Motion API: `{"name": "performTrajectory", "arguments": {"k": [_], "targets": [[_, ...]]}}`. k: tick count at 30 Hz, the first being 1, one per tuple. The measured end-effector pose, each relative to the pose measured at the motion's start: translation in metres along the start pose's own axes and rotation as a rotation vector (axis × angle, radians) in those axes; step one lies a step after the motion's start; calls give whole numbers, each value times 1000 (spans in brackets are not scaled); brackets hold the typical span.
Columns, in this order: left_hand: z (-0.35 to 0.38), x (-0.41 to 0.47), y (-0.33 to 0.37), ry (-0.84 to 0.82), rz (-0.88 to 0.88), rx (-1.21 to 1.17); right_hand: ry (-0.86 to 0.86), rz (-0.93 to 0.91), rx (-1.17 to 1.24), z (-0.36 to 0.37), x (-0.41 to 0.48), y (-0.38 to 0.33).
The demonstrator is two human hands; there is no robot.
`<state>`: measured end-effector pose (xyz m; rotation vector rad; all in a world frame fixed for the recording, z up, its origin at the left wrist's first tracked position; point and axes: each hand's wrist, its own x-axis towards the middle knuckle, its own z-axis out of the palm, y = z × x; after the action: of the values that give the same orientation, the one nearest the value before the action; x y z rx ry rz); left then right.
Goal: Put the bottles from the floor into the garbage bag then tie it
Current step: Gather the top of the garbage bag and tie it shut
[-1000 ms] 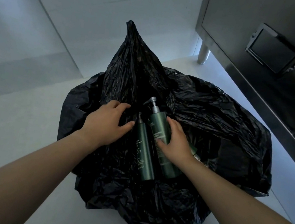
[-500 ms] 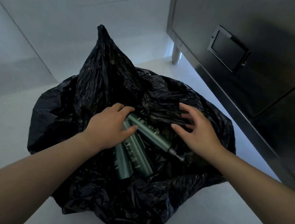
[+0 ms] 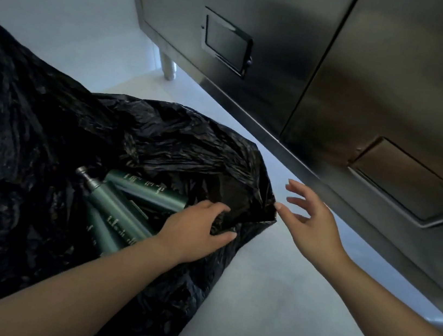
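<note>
The black garbage bag (image 3: 47, 143) lay crumpled on the pale floor (image 3: 267, 302), its mouth gaping toward the camera. Inside that mouth lay the dark green bottles (image 3: 123, 211); 3 could be made out (one with a grey pump top pointing up and away), touching one another in a loose pile. The left hand (image 3: 194, 232) rested at the bag's right-hand rim, just beside the bottles, its fingers curled over a fold of the black plastic and pinching it against the thumb. The right hand (image 3: 309, 223) hovered just right of the bag, off the plastic, fingers spread wide and holding nothing, the fingertips close to the bag's pointed corner. Beyond the bag, to its right, stood a stainless steel cabinet (image 3: 286, 63) on a short round leg (image 3: 167, 66), with 2 recessed handles (image 3: 226, 43) in its doors.
</note>
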<state>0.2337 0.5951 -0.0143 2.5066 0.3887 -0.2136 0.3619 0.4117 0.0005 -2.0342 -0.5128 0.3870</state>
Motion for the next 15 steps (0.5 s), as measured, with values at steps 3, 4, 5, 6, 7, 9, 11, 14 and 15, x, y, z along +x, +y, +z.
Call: {"name": "performTrajectory", "arguments": {"k": [3, 4, 5, 6, 7, 9, 11, 14, 15], "targets": [[6, 4, 0, -56, 26, 12, 36, 34, -48, -9, -12, 8], [5, 4, -2, -49, 34, 10, 40, 42, -56, -11, -14, 10], [3, 4, -4, -31, 33, -6, 42, 44, -55, -12, -15, 10], [-1, 4, -7, -4, 28, -31, 46, 39, -50, -13, -15, 10], [-6, 3, -9, 33, 22, -58, 49, 31, -43, -13, -15, 9], [-21, 1, -15, 105, 8, -100, 45, 17, -31, -9, -11, 2], [-41, -2, -22, 164, -23, -132, 38, -1, -15, 1, -3, -10], [-73, -11, -37, 274, -84, -159, -7, -65, 12, 22, 12, -33], [-83, -16, -43, 307, -110, -170, -32, -100, 8, 30, 17, -41]]}}
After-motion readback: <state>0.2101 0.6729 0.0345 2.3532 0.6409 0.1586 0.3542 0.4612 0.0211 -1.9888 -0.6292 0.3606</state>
